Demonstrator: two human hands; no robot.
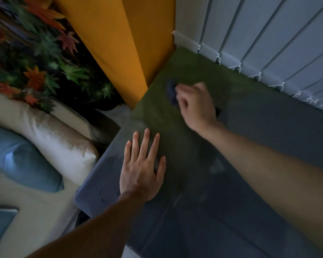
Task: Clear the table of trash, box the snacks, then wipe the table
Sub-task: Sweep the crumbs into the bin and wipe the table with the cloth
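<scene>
Left hand [142, 172] is flat on the counter [250, 183], palm down, fingers spread and holding nothing. It sits near the counter's left edge, about halfway along it, with the forearm coming in from the bottom left.

Right hand [196, 105] is further up the counter, toward the far left corner. Its fingers are curled closed around a dark blue cloth [171, 92]. Only a strip of the cloth shows, poking out past the knuckles on the hand's left side; the rest is hidden under the hand. The cloth is pressed onto the counter surface. This area is motion-blurred, so I can't make out the cloth's shape or folds. The two hands are well apart, right one ahead of the left.

The counter top is dark grey and glossy; its far left corner reads green. Faint smudges or reflections show on the surface near the left hand and in the middle, too blurred to tell which.

Surroundings: an orange panel [134, 43] stands at the counter's far left corner. Vertical blinds [268, 38] run along the far edge. Off the left edge are a cream cushion [50, 131], a blue cushion [28, 164] just beside it, and artificial leaves [45, 53] in green and orange behind them.
</scene>
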